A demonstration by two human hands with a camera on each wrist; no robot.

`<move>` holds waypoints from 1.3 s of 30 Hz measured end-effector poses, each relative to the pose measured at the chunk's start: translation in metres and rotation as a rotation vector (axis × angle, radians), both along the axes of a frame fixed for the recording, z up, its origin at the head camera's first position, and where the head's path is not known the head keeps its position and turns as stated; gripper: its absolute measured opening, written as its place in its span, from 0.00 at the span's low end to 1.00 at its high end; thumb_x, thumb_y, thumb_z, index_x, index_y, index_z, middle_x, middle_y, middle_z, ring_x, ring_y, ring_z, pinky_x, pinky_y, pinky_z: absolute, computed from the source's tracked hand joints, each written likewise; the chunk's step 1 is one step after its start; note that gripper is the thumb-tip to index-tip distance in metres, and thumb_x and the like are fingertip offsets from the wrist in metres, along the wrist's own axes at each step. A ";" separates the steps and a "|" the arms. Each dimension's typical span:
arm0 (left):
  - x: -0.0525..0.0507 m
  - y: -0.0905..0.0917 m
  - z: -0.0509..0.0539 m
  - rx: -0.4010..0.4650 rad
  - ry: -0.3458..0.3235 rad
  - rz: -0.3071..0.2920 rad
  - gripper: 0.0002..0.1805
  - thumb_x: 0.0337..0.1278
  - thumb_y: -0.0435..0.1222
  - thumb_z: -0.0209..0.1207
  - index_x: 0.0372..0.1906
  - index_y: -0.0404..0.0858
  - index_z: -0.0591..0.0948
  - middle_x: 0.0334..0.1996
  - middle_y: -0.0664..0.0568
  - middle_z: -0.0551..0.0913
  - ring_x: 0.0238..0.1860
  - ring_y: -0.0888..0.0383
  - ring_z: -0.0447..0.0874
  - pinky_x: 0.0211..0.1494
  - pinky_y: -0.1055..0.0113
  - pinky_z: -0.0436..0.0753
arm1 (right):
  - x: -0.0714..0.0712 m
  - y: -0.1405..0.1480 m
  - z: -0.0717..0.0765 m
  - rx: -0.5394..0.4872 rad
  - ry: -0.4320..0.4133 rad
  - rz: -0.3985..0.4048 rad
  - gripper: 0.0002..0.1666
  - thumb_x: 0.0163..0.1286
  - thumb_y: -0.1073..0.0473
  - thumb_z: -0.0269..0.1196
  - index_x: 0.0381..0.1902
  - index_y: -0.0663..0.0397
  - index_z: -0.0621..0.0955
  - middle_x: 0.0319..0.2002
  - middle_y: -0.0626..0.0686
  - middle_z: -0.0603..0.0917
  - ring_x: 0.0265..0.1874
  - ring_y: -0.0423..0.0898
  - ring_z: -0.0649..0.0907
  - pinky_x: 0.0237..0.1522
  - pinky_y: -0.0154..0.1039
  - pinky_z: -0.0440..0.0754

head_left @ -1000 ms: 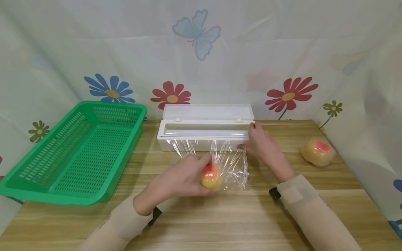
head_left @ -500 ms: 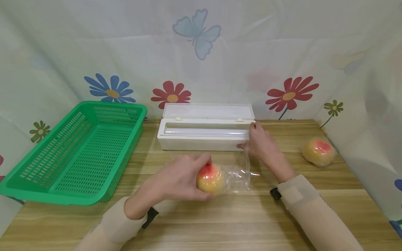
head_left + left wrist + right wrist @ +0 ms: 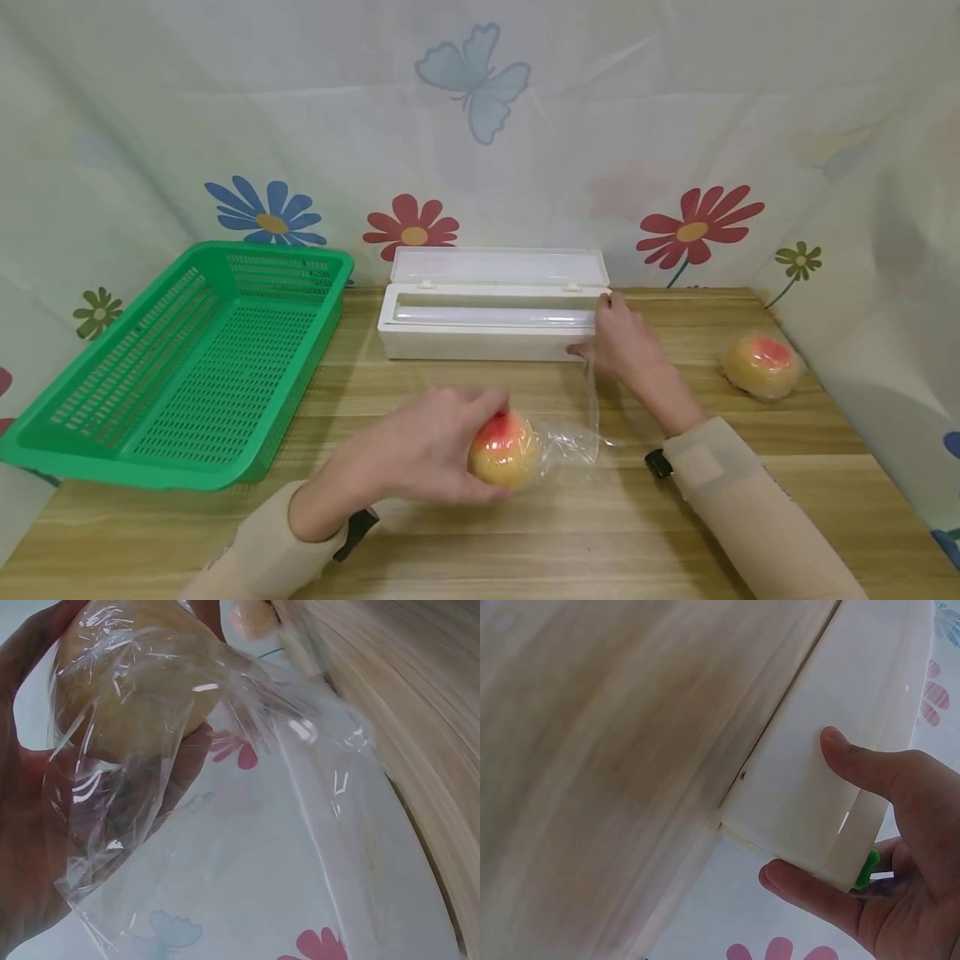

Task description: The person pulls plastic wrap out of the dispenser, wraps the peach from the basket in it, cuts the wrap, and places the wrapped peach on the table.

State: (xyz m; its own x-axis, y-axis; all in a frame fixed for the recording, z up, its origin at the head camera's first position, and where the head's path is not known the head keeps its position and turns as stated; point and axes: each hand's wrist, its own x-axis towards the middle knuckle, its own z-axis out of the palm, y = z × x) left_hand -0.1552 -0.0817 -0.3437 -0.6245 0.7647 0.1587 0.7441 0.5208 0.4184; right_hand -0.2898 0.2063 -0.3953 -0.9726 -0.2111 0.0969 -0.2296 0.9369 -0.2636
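My left hand (image 3: 420, 442) grips a round yellow fruit with a red top, apparently a peach (image 3: 504, 452), above the table in front of the box. Clear plastic wrap (image 3: 300, 735) clings about this peach and trails off it in loose folds, seen close in the left wrist view. At the right end of a long white cling film box (image 3: 480, 343), my right hand (image 3: 630, 346) holds on, thumb on the front wall and fingers at the end. The box's lid (image 3: 498, 265) stands raised, and a roll of film (image 3: 491, 316) lies inside.
A green slotted basket (image 3: 300, 392) stands at the left of the wooden table (image 3: 525, 550). Toward the right edge rests a second, film-wrapped peach (image 3: 762, 365). A flower-printed curtain (image 3: 525, 192) closes off the back and sides.
The film that ran taut from the box to the peach has come away from the box front. My left hand has drawn the peach slightly toward me; the right hand stays at the box.
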 end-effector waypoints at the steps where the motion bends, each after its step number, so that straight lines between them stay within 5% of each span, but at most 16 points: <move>1: 0.001 0.001 0.000 -0.007 -0.001 -0.003 0.32 0.42 0.52 0.78 0.45 0.45 0.71 0.34 0.62 0.77 0.34 0.64 0.77 0.37 0.76 0.79 | 0.000 0.000 0.000 -0.003 0.003 0.001 0.57 0.62 0.46 0.77 0.68 0.83 0.62 0.60 0.77 0.68 0.45 0.75 0.81 0.47 0.64 0.82; 25: 0.014 -0.004 -0.004 -0.042 -0.127 -0.066 0.30 0.44 0.50 0.78 0.44 0.45 0.71 0.32 0.65 0.76 0.31 0.69 0.76 0.34 0.79 0.77 | 0.002 -0.002 -0.003 0.011 0.046 -0.001 0.55 0.62 0.46 0.76 0.66 0.84 0.63 0.57 0.76 0.69 0.40 0.72 0.82 0.42 0.63 0.84; 39: 0.004 -0.004 -0.028 -0.081 -0.158 -0.013 0.33 0.42 0.53 0.78 0.46 0.46 0.70 0.32 0.63 0.75 0.29 0.67 0.76 0.29 0.75 0.77 | 0.002 -0.001 0.000 0.007 -0.007 0.017 0.59 0.65 0.47 0.74 0.72 0.84 0.56 0.68 0.80 0.61 0.48 0.78 0.79 0.49 0.65 0.81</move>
